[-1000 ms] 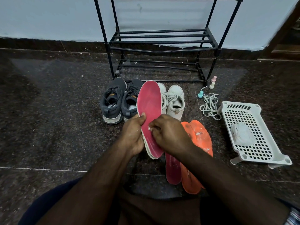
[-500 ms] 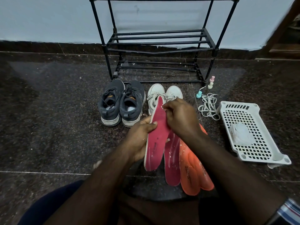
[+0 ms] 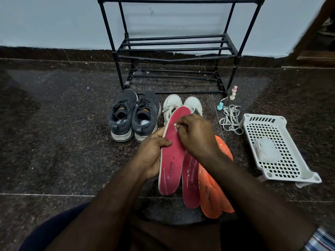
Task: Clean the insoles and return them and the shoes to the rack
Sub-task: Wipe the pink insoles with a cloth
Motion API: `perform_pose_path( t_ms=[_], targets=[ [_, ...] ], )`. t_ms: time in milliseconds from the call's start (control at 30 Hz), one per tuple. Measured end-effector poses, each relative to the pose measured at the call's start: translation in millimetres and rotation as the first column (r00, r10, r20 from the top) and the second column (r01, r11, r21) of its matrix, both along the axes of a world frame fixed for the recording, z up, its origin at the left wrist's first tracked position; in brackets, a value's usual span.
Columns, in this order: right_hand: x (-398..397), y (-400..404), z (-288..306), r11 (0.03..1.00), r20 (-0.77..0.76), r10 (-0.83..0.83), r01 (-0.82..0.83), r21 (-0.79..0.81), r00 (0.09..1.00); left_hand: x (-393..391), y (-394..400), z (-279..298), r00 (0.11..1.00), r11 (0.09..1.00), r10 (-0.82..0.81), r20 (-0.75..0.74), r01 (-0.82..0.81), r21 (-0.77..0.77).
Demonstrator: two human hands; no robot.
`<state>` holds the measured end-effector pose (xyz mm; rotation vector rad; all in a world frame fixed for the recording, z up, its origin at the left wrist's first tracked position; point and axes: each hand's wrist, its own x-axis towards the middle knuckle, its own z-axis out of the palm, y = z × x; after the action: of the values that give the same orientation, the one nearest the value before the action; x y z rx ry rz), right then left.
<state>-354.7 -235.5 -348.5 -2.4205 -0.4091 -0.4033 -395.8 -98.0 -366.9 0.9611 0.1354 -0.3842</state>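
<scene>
My left hand grips a pink insole by its left edge and holds it above the floor, face up. My right hand pinches a small white wad against the insole's upper part. A second pink insole and two orange insoles lie on the floor beneath. A pair of dark grey sneakers and a pair of white sneakers stand in front of the black shoe rack, whose shelves hold nothing.
A white perforated plastic basket with a white wipe pack in it lies at the right. Loose white laces and three small pastel bottles lie near the rack's right leg. The floor is dark speckled stone.
The held insole was lowered from upright to a flatter tilt. My right hand moved from the insole's lower part up toward its toe end, rubbing with the white wad.
</scene>
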Motion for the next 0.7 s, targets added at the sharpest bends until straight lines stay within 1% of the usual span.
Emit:
perform_pose_path(
  t_ms=[133, 167, 233, 300, 333, 367, 467, 533, 700],
  targets=[
    [-20, 14, -4, 0.985, -0.038, 0.168, -0.170, -0.029, 0.985, 4, 3, -5, 0.999, 0.999, 0.036, -0.010, -0.036, -0.023],
    [-17, 13, -4, 0.986, -0.025, 0.165, -0.166, -0.028, 0.986, 4, 3, -6, 0.999, 0.999, 0.032, -0.009, -0.032, -0.030],
    [-6, 6, -3, 0.996, 0.028, 0.091, -0.091, -0.017, 0.995, 4, 4, -4, 1.000, 0.999, 0.023, -0.006, -0.023, -0.037],
    [1, -1, -2, 1.000, 0.019, 0.004, -0.004, 0.003, 1.000, 3, 3, -2, 1.000, 0.999, 0.014, -0.012, -0.015, -0.043],
    [1, -2, -3, 1.000, 0.004, -0.009, 0.009, 0.006, 1.000, 2, 2, -1, 1.000, 0.999, 0.011, -0.018, -0.012, -0.045],
    [-2, 0, -3, 1.000, -0.002, 0.008, -0.008, 0.007, 1.000, 1, 2, 0, 1.000, 0.999, 0.012, -0.024, -0.013, -0.047],
    [-17, 10, -6, 0.992, 0.010, 0.128, -0.128, 0.006, 0.992, 2, 4, -1, 0.998, 0.998, 0.036, -0.042, -0.038, -0.053],
    [-18, 10, -5, 0.988, 0.015, 0.151, -0.151, 0.002, 0.988, 2, 6, -1, 0.998, 0.997, 0.037, -0.041, -0.039, -0.065],
    [3, -7, -1, 0.999, -0.004, -0.024, 0.024, 0.031, 1.000, 1, 4, -1, 0.999, 0.998, 0.012, -0.033, -0.013, -0.057]
  ],
)
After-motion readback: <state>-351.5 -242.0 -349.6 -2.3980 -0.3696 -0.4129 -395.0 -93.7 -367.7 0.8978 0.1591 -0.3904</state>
